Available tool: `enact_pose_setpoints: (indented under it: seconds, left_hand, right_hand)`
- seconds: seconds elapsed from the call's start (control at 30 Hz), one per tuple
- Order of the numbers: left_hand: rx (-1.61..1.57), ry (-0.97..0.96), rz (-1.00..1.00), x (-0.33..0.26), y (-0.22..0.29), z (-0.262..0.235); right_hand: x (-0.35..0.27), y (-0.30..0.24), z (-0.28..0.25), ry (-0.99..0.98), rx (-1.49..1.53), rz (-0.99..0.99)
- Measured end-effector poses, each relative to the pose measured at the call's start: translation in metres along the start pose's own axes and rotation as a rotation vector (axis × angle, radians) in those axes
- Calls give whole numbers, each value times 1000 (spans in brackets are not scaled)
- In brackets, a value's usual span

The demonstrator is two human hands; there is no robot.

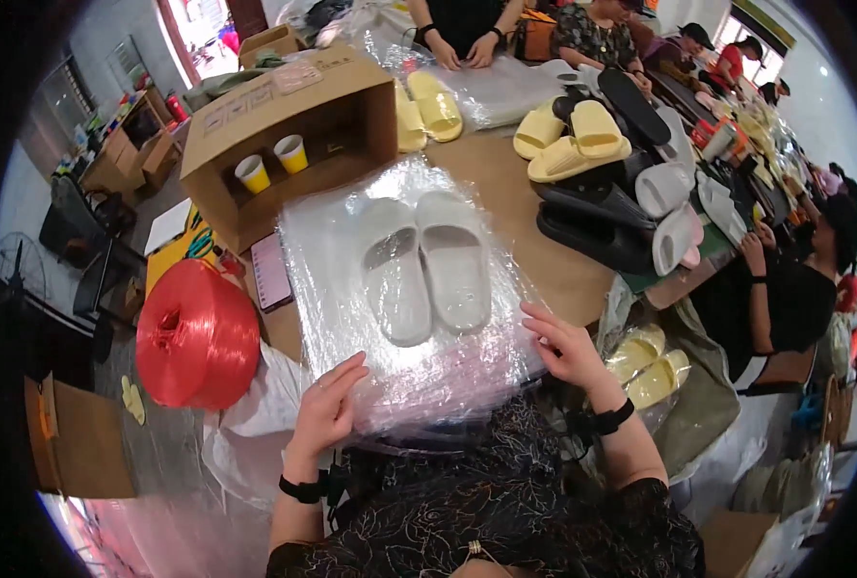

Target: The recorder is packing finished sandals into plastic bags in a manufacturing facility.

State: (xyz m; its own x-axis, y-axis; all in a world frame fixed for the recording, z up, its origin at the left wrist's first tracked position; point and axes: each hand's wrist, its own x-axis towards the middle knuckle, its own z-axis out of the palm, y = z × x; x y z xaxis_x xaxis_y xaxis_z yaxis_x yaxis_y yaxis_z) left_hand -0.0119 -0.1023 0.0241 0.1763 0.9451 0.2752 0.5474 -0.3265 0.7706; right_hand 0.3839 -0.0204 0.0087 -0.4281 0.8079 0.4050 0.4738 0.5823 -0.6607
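A pair of light grey slides lies side by side on a stack of clear plastic bags [327, 250]; the left slide [401, 303] and right slide [462, 294] have their open heels toward me. Whether a bag layer covers them I cannot tell. By the near left side of the stack is my left hand [330, 409], fingers stretched out and holding nothing. My right hand [565, 349] is at the stack's right edge, its fingers apart and no object in them. The stack's near edge looks pinkish and crumpled.
A cardboard box [293, 106] with two yellow-and-white cups stands at the back left. Beside me is a large red twine roll [197, 332]. Black, grey and yellow slippers [606, 173] pile up at the right. A co-worker's hands [462, 53] rest across the table.
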Motion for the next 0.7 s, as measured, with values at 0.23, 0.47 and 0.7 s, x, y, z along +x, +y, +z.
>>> enact_pose_setpoints:
  seconds: [0.23, 0.47, 0.7]
  left_hand:
    - [122, 23, 167, -2, -10, 2]
    - [84, 158, 184, 9, -11, 0]
    - [-163, 268, -220, 27, -8, 8]
  right_hand:
    - [15, -3, -5, -189, -111, -212]
    - [0, 16, 8, -34, 101, 244]
    - [24, 10, 17, 228, 381, 400]
